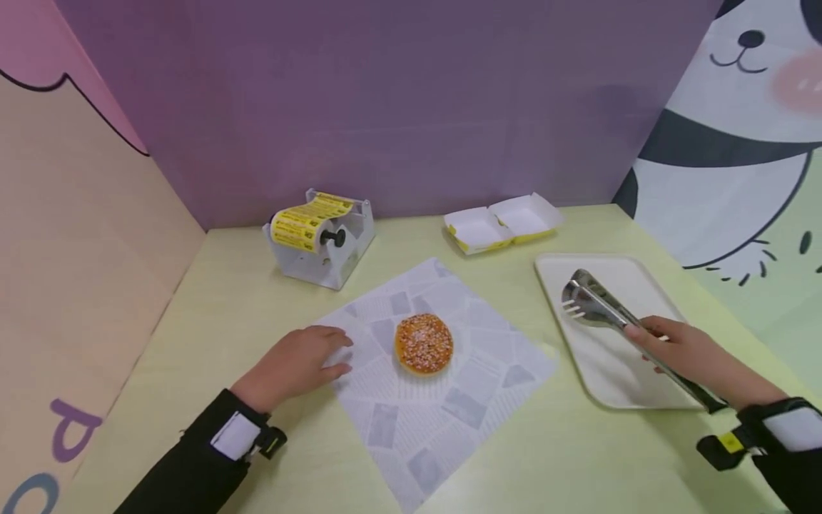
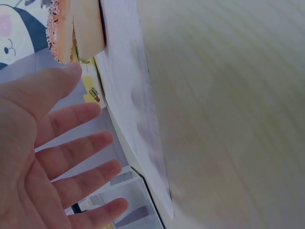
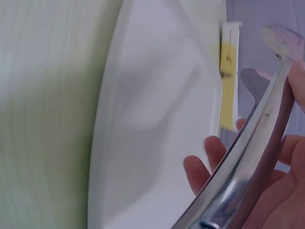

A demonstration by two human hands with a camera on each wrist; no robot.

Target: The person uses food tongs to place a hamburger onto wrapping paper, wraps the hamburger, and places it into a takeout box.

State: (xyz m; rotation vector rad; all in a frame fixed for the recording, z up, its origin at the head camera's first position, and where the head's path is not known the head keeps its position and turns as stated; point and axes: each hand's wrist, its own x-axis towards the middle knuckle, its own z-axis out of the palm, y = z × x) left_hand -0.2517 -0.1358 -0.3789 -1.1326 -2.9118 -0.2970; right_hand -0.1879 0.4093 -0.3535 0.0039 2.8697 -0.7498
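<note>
A round sesame-topped bun (image 1: 424,344) sits on a sheet of newsprint-patterned wrapping paper (image 1: 417,475). In the left wrist view the bun (image 2: 88,28) shows its cut side, with a bit of green at the split. Just left of it, by the paper's left corner, my left hand (image 1: 295,365) holds nothing, fingers spread; whether it touches the paper I cannot tell. My right hand (image 1: 696,357) grips metal serving tongs (image 1: 604,307) above a white tray (image 1: 619,389). The tongs (image 3: 252,148) lie between thumb and fingers in the right wrist view.
A tape dispenser (image 1: 327,268) with a roll of yellow printed labels (image 1: 298,228) stands at the back left. Against the back wall lies an opened white-and-yellow cardboard box (image 1: 504,221). Walls (image 1: 398,107) border the table at the back and sides.
</note>
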